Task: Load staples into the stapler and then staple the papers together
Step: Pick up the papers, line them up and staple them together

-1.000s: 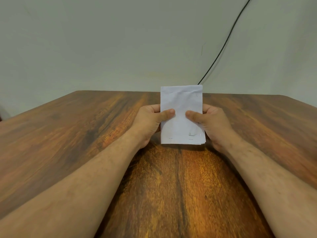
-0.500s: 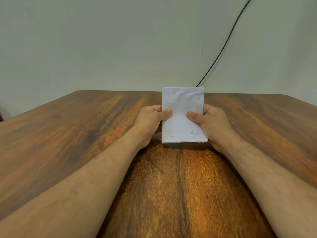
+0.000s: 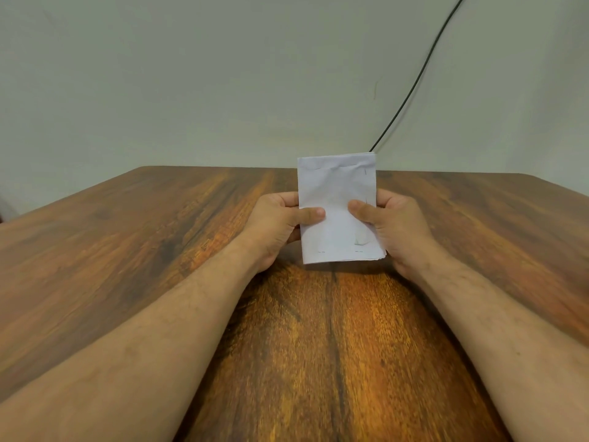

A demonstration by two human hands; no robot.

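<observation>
Wooden desk (image 3: 127, 266) carried both forearms toward its far edge. Papers (image 3: 338, 186) stood upright between the hands, long axis vertical, bottom edge just above the desk near its middle. Left hand (image 3: 277, 224) pinched the left edge, right hand (image 3: 398, 228) the right, equally near. No stapler was visible, so stapling seemingly waited.
</observation>
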